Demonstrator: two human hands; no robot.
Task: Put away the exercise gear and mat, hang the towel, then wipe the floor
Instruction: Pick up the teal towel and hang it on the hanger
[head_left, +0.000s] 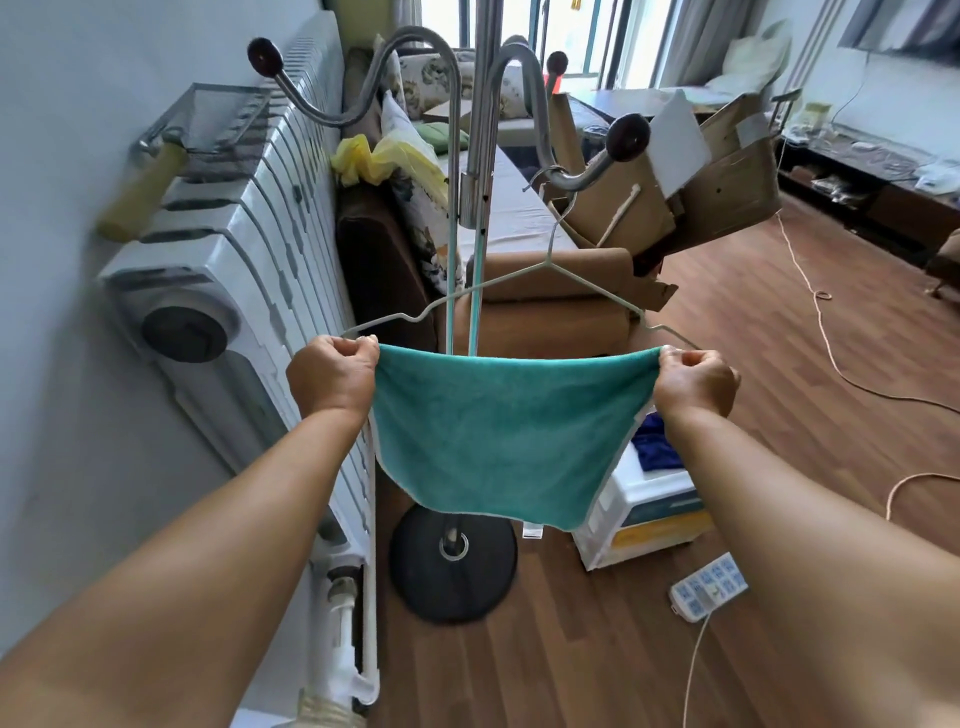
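A teal towel (498, 431) with a pale edge hangs spread out along the bottom bar of a thin wire hanger (550, 267). The hanger's hook sits over an arm of the metal coat stand (478, 156). My left hand (332, 376) pinches the towel's upper left corner at the hanger's left end. At the hanger's right end my right hand (696, 382) pinches the upper right corner. The towel sags slightly between the two hands and hides part of the stand's pole.
A white radiator (249, 249) runs along the left wall. The stand's black round base (452, 566) rests on the wood floor. A white box (644, 509) and a power strip (709, 590) with cable lie to the right. A brown sofa (519, 291) and cardboard boxes (691, 176) stand behind.
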